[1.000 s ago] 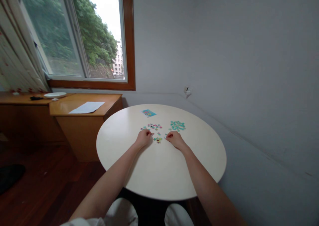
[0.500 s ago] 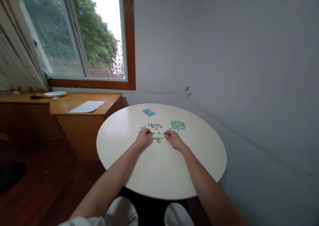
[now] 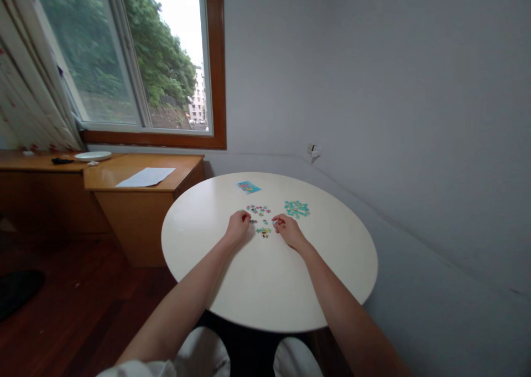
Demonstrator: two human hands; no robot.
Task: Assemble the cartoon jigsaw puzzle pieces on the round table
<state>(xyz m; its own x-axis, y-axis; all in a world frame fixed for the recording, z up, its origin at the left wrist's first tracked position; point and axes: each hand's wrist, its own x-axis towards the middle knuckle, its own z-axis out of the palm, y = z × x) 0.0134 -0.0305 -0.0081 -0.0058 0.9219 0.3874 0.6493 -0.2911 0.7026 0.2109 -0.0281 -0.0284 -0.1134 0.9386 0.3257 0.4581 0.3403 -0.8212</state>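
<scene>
White tbl [image 3: 269, 277] w/ 1 card [image 3: 249, 187], 1 teal puzzle-pc pile [image 3: 297, 208]; 2 hands [image 3: 238, 226] [image 3: 289, 231] curled, grip unclear

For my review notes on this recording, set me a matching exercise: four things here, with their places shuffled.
1. Heap of teal puzzle pieces
2. Picture card
3. White plate
4. Yellow puzzle cluster

A. On the wooden surface below the window
B. Between the left hand and right hand
C. Just beyond the right hand
D. Near the far edge of the round table

Pairs: 1-C, 2-D, 3-A, 4-B
</scene>
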